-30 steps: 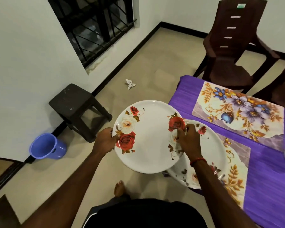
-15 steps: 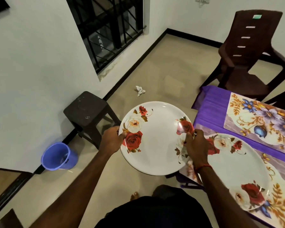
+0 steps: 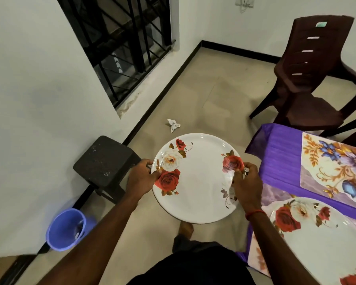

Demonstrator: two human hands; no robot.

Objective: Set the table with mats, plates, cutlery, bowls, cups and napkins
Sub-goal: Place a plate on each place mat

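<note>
I hold a white plate (image 3: 199,179) with red and white roses level over the floor, left of the table. My left hand (image 3: 141,178) grips its left rim and my right hand (image 3: 246,183) grips its right rim. A second rose plate (image 3: 325,239) lies on the near floral mat (image 3: 275,194) at the lower right. A far floral mat (image 3: 335,171) with blue and purple flowers lies bare on the purple tablecloth (image 3: 275,153).
A dark stool (image 3: 105,161) stands by the wall left of the plate. A blue bucket (image 3: 67,230) sits on the floor at lower left. A brown plastic chair (image 3: 312,75) stands beyond the table corner. Crumpled paper (image 3: 173,125) lies on the floor.
The held plate has come off the table's edge and away from the plate lying on the near mat; it now hangs over the floor. Both hands keep their grip.
</note>
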